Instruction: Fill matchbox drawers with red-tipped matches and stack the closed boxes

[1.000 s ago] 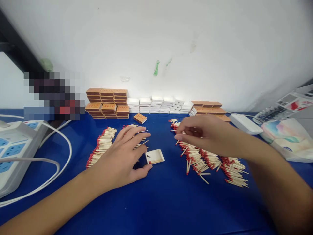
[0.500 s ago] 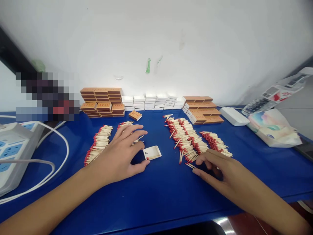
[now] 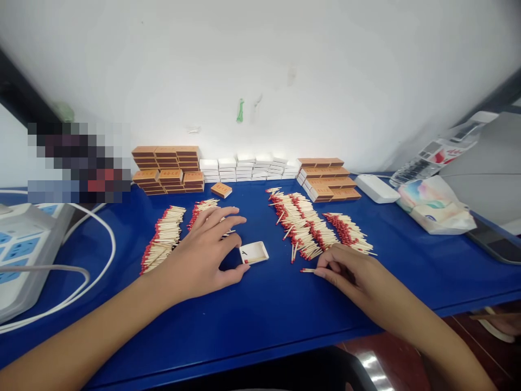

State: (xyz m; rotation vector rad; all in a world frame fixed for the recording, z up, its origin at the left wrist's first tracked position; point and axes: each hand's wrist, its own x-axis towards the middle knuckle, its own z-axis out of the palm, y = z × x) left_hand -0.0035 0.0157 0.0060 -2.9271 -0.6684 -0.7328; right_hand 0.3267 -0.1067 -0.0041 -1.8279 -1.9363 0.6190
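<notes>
My left hand [image 3: 203, 250] grips the left end of a small white matchbox tray [image 3: 257, 251] between thumb and forefinger, the other fingers stretched out above. Inside the tray a red-headed match lies along the near wall, and there is a dark mark at the left. To the right, my right hand [image 3: 350, 274] pinches a couple of matches [image 3: 308, 270], their red heads pointing left. Just beyond it spread a large pile of matches [image 3: 299, 222] and a smaller pile [image 3: 350, 233]. Two more piles, one by the left forearm [image 3: 165, 239] and one partly hidden behind my left hand [image 3: 201, 209], lie on the left.
Brown matchboxes [image 3: 166, 163] are stacked at the back left, white trays [image 3: 248, 167] in the middle, more matchboxes [image 3: 328, 182] at right. One matchbox [image 3: 221, 190] lies alone. A power strip [image 3: 24, 250] with cables stands left; a white block [image 3: 376, 188], tissue pack [image 3: 435, 206] and bottle [image 3: 435, 155] right.
The thumb and fingers of my right hand have closed on the matches, and the hand has shifted slightly left. My left hand stays at the tray. The view has turned a little right.
</notes>
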